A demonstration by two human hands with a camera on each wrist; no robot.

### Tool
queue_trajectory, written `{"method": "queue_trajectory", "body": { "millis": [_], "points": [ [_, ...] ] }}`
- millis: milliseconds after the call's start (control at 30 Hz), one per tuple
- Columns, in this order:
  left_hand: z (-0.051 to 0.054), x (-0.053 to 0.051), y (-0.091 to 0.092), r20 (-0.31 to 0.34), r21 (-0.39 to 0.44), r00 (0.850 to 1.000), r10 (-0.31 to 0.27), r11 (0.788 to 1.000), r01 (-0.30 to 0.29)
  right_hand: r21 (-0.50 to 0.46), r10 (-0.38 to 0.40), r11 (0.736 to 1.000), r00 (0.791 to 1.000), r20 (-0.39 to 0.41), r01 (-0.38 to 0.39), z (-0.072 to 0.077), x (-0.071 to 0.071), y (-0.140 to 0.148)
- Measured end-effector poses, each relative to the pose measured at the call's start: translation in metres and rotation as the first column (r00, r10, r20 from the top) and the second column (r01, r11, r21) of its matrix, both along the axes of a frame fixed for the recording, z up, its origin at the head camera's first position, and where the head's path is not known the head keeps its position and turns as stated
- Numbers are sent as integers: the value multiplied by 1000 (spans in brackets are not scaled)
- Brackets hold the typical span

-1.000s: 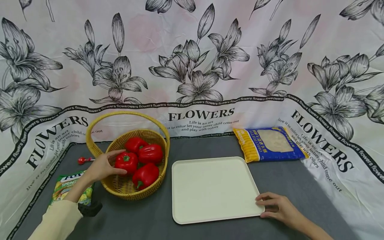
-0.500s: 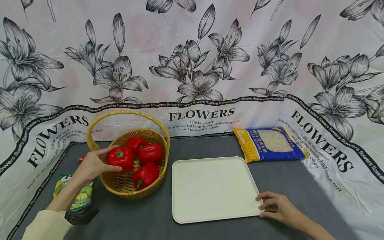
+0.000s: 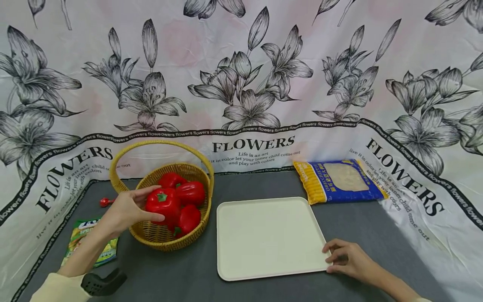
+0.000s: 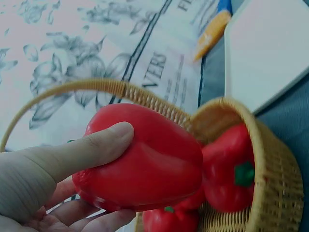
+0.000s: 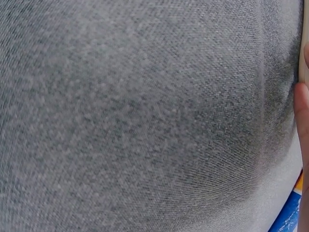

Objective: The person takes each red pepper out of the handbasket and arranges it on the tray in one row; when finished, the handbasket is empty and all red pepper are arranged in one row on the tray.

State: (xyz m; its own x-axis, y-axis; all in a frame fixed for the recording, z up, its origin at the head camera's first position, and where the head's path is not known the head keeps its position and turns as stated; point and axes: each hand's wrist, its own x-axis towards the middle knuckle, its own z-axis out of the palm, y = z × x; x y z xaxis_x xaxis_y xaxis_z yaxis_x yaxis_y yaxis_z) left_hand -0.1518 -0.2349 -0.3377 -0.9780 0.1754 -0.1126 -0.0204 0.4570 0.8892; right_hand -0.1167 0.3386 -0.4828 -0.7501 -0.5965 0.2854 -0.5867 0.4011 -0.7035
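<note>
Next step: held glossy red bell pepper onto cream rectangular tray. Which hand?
Left, probably: the left hand grips the red bell pepper at the yellow wicker basket. The right hand touches the cream tray at its right edge.

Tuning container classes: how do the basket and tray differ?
The basket is round, yellow, woven; the tray rectangular, cream, smooth.
The basket has an arched handle; the tray none.
Red peppers lie in the basket; the right hand grips the tray's edge.
Both rest on the gray table.
</note>
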Motion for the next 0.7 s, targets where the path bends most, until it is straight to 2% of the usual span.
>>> {"method": "queue_trajectory", "body": {
  "millis": [167,500,600,700],
  "points": [
    [3,-3,17,-13,31,998,-56,998,56,10,22,1000,1000,7,-22,0,-1,3],
    [14,-10,57,7,34,996,-94,995,93,57,15,998,998,54,-18,3,-3,4],
    [13,-13,75,-12,41,990,-142,989,143,62,8,998,998,68,-12,4,-2,5],
    [7,-17,98,-22,78,981,-193,978,194,65,3,998,997,76,-8,4,-1,4]
  ]
}}
